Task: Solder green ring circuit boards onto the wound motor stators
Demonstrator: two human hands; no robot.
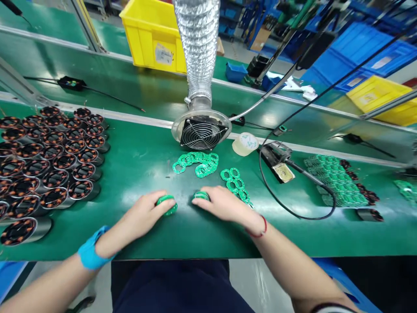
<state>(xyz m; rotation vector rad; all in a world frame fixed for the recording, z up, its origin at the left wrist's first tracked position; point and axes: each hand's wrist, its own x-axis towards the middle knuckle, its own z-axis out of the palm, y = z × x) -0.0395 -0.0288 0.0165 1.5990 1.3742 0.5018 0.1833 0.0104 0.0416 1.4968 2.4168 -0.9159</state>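
Note:
My left hand [148, 213] grips green ring-shaped circuit boards [170, 208] between thumb and fingers, just above or on the green bench. Across a small gap, my right hand [220, 202] closes round another small stack of green ring boards [202, 195]; the fingers hide part of it. Beyond the hands lies a curved row of overlapping ring boards [184, 161]. A second group of ring boards [235, 181] lies just past the right hand, its near end close to the wrist.
Rows of motor stators [54, 161] with copper windings fill the left side. A fan on a foil duct [198, 52] hangs at the back centre. A soldering iron stand [280, 161], its looping cable and stacked green boards [339, 180] are on the right, near a lone stator [369, 214].

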